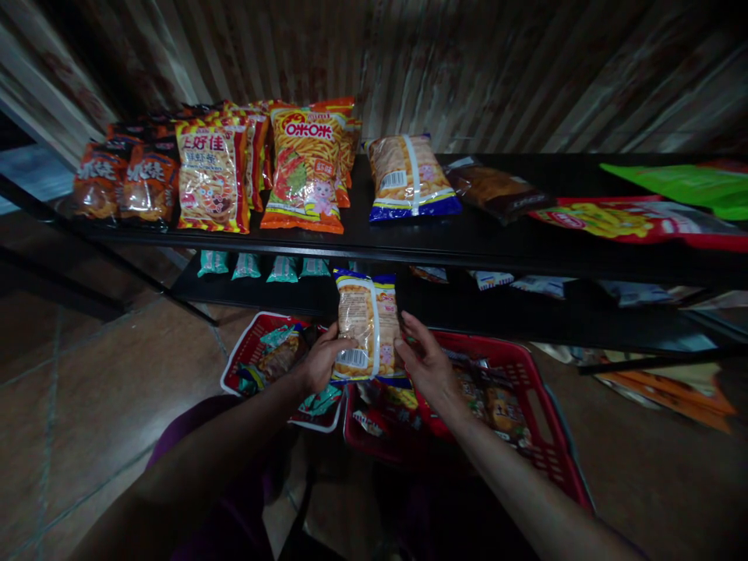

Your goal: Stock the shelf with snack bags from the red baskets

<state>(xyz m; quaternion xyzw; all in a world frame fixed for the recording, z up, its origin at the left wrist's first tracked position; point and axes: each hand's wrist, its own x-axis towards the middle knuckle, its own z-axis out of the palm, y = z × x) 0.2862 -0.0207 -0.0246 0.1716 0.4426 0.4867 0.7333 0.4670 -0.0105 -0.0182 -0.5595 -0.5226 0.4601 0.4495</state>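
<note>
Between my two hands is a snack bag (359, 319) with blue ends, its back with a white seam and barcode facing me. My left hand (321, 358) grips its left side, thumb across the front. On the other side my right hand (426, 358) holds the right edge with thumb and fingers. The bag is upright in front of the shelf edge, above the baskets. A similar blue-ended bag (407, 175) lies back side up on the black upper shelf (327, 243). Left of it stands an orange and yellow bag (308, 167) of shrimp-flavoured snack sticks.
A red basket (552, 421) of packaged snacks sits below my right hand, a smaller white-rimmed basket (237, 347) below my left. Further bags stand at the shelf's left, and a red bag (636, 220) lies at its right. Small teal packets (284, 269) line the lower shelf.
</note>
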